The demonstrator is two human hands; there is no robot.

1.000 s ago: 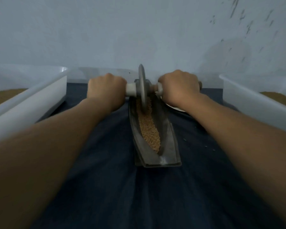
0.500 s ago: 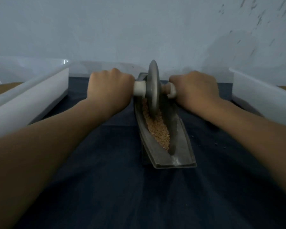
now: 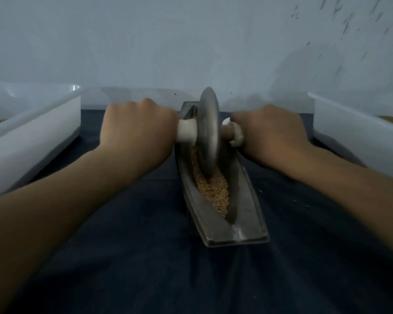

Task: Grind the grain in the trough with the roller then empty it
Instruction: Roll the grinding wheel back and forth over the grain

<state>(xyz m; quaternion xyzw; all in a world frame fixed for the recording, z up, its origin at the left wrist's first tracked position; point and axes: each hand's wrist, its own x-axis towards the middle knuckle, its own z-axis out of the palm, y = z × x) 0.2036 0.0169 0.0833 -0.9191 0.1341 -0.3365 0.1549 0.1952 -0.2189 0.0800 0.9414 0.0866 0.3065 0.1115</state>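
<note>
A long grey metal trough [image 3: 247,225] lies lengthwise on the dark cloth, with tan grain [image 3: 216,191] along its groove. The roller [image 3: 208,130], a grey metal disc on a white-collared axle, stands upright in the groove near the trough's middle. My left hand [image 3: 136,130] grips the axle's left handle. My right hand [image 3: 270,130] grips the right handle. Both handles are hidden inside my fists.
A white plastic bin [image 3: 32,134] stands at the left and another white bin [image 3: 359,130] at the right, each holding some tan grain. A pale wall rises right behind the trough. A few loose grains [image 3: 300,203] lie on the dark cloth [image 3: 145,257].
The roller has rolled toward me along the trough, from its far end to about the middle. Both hands came with it.
</note>
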